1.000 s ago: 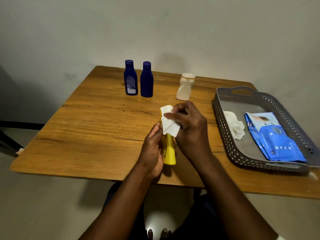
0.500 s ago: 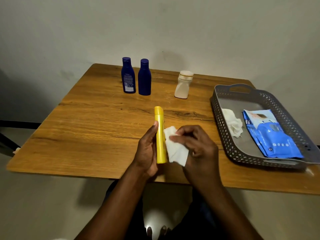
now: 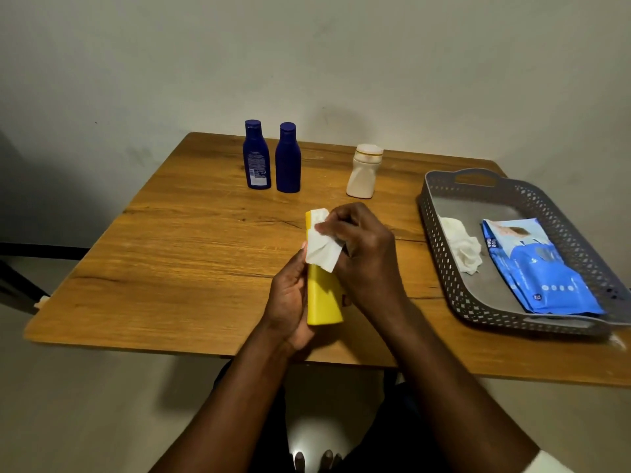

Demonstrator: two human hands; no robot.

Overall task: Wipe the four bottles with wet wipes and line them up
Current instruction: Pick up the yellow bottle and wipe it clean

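Above the table point(image 3: 177, 254), left hand point(image 3: 288, 295) grips yellow bottle point(image 3: 322, 302); right hand point(image 3: 362, 254) pinches wipe point(image 3: 321, 249), hiding its cap.

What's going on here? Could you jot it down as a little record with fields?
Activity: wiping a bottle with a wet wipe
Left hand: holds the yellow bottle upright above the table
Right hand: pinches the wipe against the bottle's top
Standing at the back: two blue bottles side by side, cream bottle apart to their right
Tray: crumpled used wipe, blue wipes pack
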